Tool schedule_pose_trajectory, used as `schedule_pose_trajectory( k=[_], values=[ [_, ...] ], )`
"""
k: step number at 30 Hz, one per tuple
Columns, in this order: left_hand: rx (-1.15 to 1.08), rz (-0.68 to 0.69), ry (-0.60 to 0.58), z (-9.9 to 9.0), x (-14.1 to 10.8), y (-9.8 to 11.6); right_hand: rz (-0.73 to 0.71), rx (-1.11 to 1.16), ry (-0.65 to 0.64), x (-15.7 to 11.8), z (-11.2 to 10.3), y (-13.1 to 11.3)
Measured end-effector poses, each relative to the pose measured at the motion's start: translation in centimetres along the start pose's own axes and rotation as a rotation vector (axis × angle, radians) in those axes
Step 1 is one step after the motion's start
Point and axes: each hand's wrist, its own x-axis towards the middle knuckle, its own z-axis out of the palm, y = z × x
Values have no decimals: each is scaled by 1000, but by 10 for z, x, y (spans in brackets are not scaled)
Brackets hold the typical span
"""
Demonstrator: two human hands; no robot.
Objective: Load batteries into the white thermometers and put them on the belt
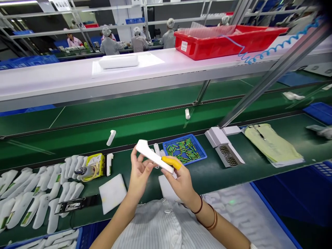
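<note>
A white, handle-shaped plastic device [153, 155] with a wider head is held up in front of my chest. My left hand [140, 171] closes its fingers round the wide end. At the narrow end, my right hand [180, 176] grips it, a yellow cover on one finger. Behind the device, a blue tray [199, 152] holds many small green batteries [183, 148]. A few small white parts [157, 149] lie beside that tray, partly hidden by the device. White foam pads [112, 193] lie on the green bench, one partly under my right hand.
Rows of similar white devices [41, 204], some showing green batteries, fill the left. Near them are a yellow box [100, 166] and a black tool [77, 204]. A white carton [220, 145] and a yellow folder [272, 143] lie right. White parts [111, 137] sit on the green belt [145, 128].
</note>
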Motion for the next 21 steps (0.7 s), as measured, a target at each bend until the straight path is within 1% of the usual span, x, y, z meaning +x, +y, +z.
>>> schedule_pose_trajectory(
  k=[1,3,5,7,9,10,12,14,16,18,21],
  values=[
    [31,12,-28,-2,0,2,108,105,10,-1,1,1],
    [101,4,-56,-6,0,6,300,316,-22,-2,4,-2],
    [160,-4,-28,-9,-2,8,415,464,-83,-2,6,-8],
    [197,24,44,-11,-3,10,479,563,-145,-2,8,-15],
    [194,21,71,-12,-4,12,529,649,-202,-2,10,-19],
    [161,-1,48,-13,-5,13,547,689,-221,-2,12,-21],
    [34,-50,-46,-16,-5,16,583,762,-266,-2,17,-23],
    [-117,-68,-137,-21,-6,18,625,829,-339,-2,23,-26],
    [-235,-86,-202,-28,-6,19,674,878,-412,-1,31,-29],
    [-307,-110,-210,-38,-7,18,719,900,-450,0,41,-31],
    [-330,-128,-131,-57,-9,18,753,877,-473,5,60,-33]
  ],
)
